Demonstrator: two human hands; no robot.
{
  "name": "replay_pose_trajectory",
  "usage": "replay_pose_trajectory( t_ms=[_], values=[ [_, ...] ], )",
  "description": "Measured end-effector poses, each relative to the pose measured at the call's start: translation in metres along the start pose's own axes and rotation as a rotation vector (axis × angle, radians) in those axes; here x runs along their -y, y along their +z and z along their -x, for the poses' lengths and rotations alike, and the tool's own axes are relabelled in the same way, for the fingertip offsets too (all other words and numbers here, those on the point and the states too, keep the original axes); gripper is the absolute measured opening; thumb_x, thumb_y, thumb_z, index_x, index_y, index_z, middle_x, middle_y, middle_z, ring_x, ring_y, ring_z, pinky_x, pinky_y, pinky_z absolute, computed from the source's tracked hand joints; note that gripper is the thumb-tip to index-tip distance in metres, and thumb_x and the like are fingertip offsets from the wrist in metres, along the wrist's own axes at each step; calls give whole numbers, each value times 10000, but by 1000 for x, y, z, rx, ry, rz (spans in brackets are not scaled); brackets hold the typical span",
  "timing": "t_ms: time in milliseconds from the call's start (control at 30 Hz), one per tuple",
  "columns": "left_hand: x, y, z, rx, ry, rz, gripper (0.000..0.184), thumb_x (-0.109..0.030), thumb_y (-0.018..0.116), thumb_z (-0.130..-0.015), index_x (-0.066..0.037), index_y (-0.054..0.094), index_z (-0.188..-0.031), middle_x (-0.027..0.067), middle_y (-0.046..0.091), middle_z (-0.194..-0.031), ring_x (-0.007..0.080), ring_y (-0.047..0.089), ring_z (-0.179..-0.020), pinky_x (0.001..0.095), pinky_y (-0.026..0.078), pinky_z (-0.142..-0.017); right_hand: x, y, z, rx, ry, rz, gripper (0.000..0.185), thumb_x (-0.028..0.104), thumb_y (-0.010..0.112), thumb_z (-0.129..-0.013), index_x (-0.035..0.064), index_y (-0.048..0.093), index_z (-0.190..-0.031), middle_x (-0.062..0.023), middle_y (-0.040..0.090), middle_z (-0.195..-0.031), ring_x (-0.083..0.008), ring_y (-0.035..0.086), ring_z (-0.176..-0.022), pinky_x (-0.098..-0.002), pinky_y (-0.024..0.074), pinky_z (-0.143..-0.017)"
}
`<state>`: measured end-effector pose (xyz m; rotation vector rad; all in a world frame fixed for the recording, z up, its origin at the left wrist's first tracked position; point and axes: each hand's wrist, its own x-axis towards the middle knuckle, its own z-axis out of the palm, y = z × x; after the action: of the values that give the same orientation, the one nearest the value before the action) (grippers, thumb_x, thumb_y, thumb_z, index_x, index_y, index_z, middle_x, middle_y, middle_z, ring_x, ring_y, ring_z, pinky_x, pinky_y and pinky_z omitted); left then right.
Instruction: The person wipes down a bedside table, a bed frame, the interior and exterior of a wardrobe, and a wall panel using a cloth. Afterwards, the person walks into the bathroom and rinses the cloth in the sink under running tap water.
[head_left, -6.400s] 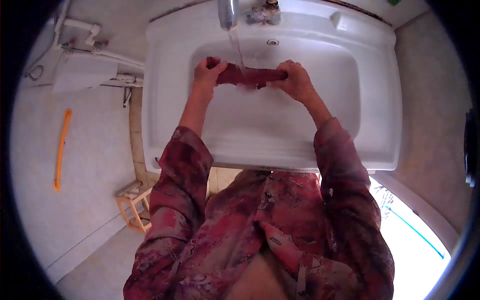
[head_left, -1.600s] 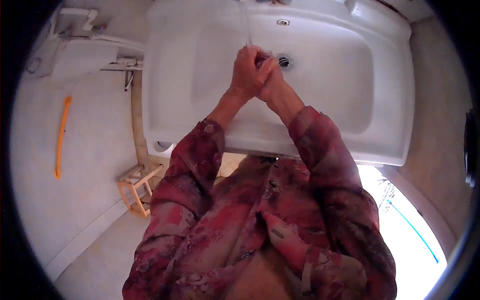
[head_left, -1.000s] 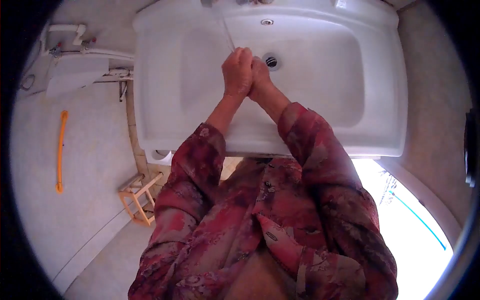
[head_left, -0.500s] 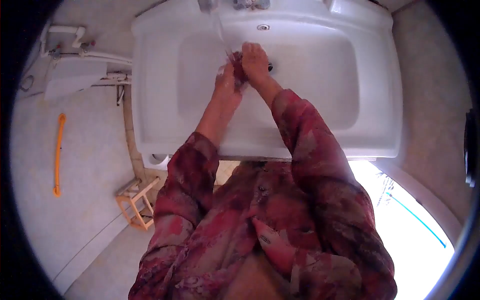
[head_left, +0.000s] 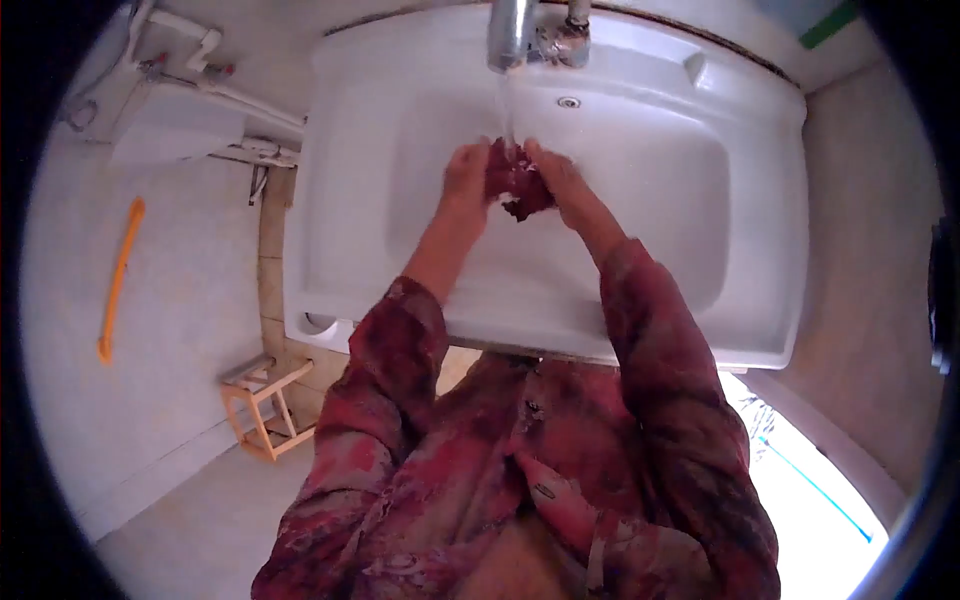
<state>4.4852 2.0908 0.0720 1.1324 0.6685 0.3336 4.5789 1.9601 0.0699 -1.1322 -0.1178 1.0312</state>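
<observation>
A dark red wet cloth [head_left: 520,185] is bunched between my two hands, over the basin of the white sink [head_left: 345,200]. My left hand [head_left: 466,178] grips its left side, and my right hand [head_left: 560,180] has hold of the right side. Water runs from the metal faucet [head_left: 512,38] onto the top of the cloth. A ragged lower edge of the cloth hangs below the fingers. The drain is hidden from view.
On the left wall are an orange bar [head_left: 122,278] and white pipes [head_left: 180,28]. A small wooden stool [head_left: 262,405] stands on the floor at the lower left. Bright light fills an opening [head_left: 810,500] at the lower right.
Earlier the cloth was stretched wide, then squeezed between my joined hands. Now my hands are farther apart with the cloth spread between them under the water. The view has shifted, showing more of the faucet.
</observation>
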Motion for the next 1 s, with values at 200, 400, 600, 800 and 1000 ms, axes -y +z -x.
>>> replay_pose_trajectory(
  t_ms=[200, 400, 600, 800, 1000],
  values=[
    [-69, -29, -18, 126, -378, -63, 416, -499, 658, -859, -142, 623, -1069, 17, 673, -999, 153, 629, -917, 331, 514, -805, 24, -5, 32, 206, 17, 140, 469, 243, 720, -827, -24, 568, -1181, -83, 646, -1040, -166, 617, -904, -308, 506, -807],
    [-57, -27, -12, 306, -305, -65, 404, -434, 720, -817, -112, 615, -1038, 27, 654, -990, 148, 626, -887, 338, 519, -754, 28, -10, 14, 90, -117, 664, 375, 164, 677, -872, 11, 573, -1198, -61, 601, -1137, -157, 598, -970, -294, 486, -859],
    [-71, -31, -10, 685, -85, -418, 406, -229, 771, -783, -67, 580, -1102, 54, 644, -968, 141, 615, -861, 308, 513, -746, 9, -8, -3, 290, -120, 813, 276, 150, 757, -754, 5, 669, -972, 0, 648, -827, -97, 582, -795, -298, 499, -732],
    [-107, -53, 10, 587, 31, -1216, 384, -181, 731, -687, -100, 619, -1045, 123, 672, -971, 270, 639, -909, 397, 504, -791, 84, 20, 40, 212, -126, 861, 237, 189, 736, -751, -8, 643, -845, -16, 596, -721, -115, 550, -676, -292, 460, -585],
    [29, -44, -10, 531, 81, -672, 330, -360, 506, -929, -144, 604, -1158, 98, 628, -1126, 208, 582, -1053, 370, 488, -826, 88, 40, 64, 86, -196, 423, 240, 212, 644, -836, 20, 627, -978, -14, 619, -809, -135, 566, -671, -267, 475, -598]
  ],
)
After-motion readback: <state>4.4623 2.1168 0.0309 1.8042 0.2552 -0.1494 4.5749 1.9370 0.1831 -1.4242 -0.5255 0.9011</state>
